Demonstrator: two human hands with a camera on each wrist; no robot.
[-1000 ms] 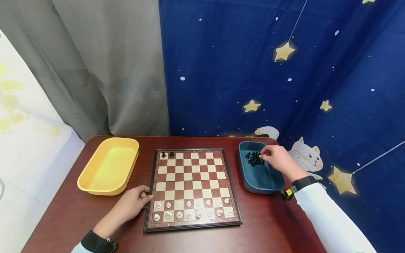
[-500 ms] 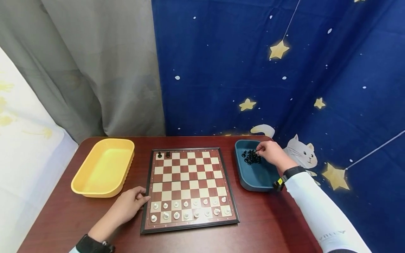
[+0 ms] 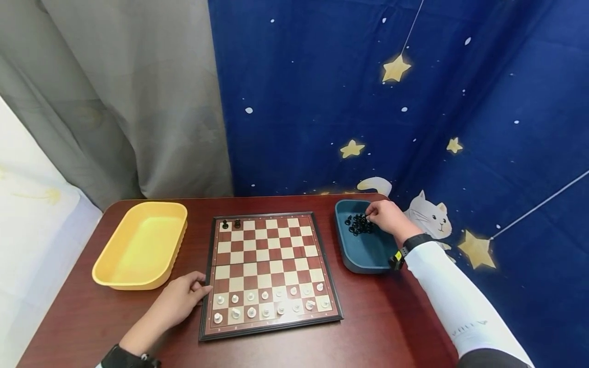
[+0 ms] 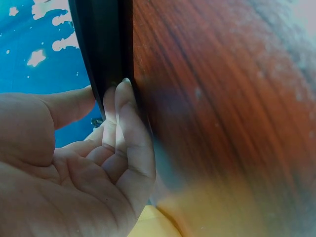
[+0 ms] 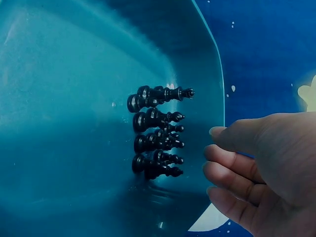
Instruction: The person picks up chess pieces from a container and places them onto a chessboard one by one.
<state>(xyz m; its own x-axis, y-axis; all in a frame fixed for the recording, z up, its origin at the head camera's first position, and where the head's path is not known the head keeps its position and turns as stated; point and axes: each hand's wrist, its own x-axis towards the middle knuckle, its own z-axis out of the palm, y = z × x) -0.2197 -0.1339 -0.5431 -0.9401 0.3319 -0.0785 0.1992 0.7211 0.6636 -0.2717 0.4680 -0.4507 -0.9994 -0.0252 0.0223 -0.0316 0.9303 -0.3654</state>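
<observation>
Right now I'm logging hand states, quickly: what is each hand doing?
Left hand: open, fingers touching the chessboard edge.
Right hand: open, holding nothing, beside the black pieces.

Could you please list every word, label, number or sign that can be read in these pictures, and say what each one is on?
No text reads clearly in any view.
White sleeve of the right arm: a small dark print near the elbow, too small to read.
Chessboard: faint marks along the dark border, too small and blurred to read.
Blue backdrop: only pictures, stars and a cat, no words.
</observation>
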